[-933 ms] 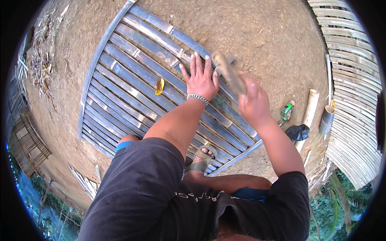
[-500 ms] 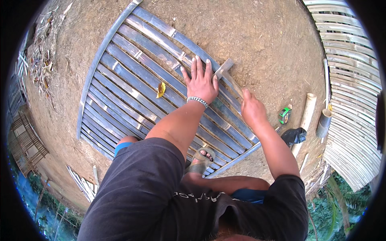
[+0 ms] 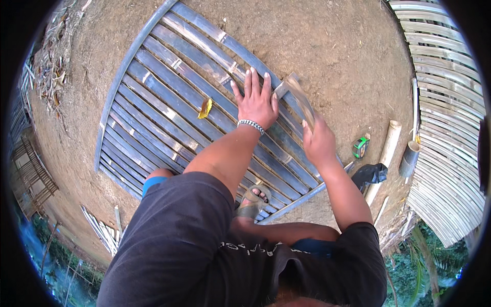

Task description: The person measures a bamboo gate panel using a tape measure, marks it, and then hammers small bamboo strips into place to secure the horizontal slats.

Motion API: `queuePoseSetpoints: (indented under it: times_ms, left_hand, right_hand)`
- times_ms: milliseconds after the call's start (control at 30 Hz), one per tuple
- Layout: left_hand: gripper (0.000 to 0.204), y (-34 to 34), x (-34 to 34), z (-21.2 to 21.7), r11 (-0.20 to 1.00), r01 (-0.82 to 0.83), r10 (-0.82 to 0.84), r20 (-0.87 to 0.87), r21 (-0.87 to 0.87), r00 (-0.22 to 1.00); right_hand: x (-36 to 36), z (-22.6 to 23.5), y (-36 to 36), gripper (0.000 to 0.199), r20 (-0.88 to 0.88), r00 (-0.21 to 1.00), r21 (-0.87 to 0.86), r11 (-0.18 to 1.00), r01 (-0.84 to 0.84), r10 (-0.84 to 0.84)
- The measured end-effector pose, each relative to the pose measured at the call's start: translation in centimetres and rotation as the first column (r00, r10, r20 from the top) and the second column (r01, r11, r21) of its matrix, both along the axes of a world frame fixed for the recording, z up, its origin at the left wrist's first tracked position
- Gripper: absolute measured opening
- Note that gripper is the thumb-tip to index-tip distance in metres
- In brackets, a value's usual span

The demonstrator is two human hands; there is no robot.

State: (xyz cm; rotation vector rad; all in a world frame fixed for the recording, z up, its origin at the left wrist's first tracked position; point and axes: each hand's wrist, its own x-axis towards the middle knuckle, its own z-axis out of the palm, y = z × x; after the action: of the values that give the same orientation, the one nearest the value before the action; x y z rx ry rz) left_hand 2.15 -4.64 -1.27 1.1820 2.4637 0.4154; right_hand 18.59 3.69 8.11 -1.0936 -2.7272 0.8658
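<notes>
A panel of long dark bamboo slats, bordered by end poles, lies on the dirt ground beneath me. My left hand rests on its slats near the far edge, fingers stretched and spread, with a chain bracelet at the wrist. My right hand grips a hammer by its wooden handle, which is smeared by motion. The hammer's head is close beside my left thumb, over the panel's outer slat; whether it touches cannot be made out. A yellow leaf lies on the slats left of my left hand.
My sandalled foot is on the panel's near part. To the right lie a green tape measure, a black plastic bag, a pale bamboo pole and a short bamboo tube. A slatted bamboo structure borders the right side.
The hammer's handle has swung slightly, and my right hand has shifted a little nearer with its thumb now raised. My left hand stays on the slats. The whole view has shifted slightly.
</notes>
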Motion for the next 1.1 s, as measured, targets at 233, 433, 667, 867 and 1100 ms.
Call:
queuePoseSetpoints:
  times_ms: [233,433,667,867,1100]
  left_hand:
    - [0.062,0.6,0.2,-0.3,1.000,0.018,-0.018,-0.004,0.016,1.000]
    - [0.059,0.7,0.4,-0.2,0.998,0.008,-0.007,-0.009,0.062,1.000]
    - [0.060,0.1,0.1,-0.2,0.999,0.003,-0.003,-0.009,0.039,1.000]
    - [0.063,0.8,0.4,0.0,0.999,0.042,-0.042,-0.013,0.010,0.999]
    - [0.063,0.5,0.7,-0.3,0.999,0.036,-0.034,-0.075,0.026,0.997]
  right_hand:
    - [1.6,-2.9,1.6,0.039,0.456,0.890,-0.182,0.979,0.090,0.003]
    - [1.7,-2.7,0.5,0.037,-0.124,0.992,-0.101,0.995,0.021,-0.034]
    - [0.0,-0.7,0.2,0.041,-0.098,0.978,-0.135,0.977,0.167,-0.181]
    - [1.9,-3.3,1.3,0.037,0.514,0.858,-0.219,0.969,0.111,0.017]
    - [8.4,1.5,-0.9,0.037,0.256,0.929,-0.191,0.928,0.320,-0.268]
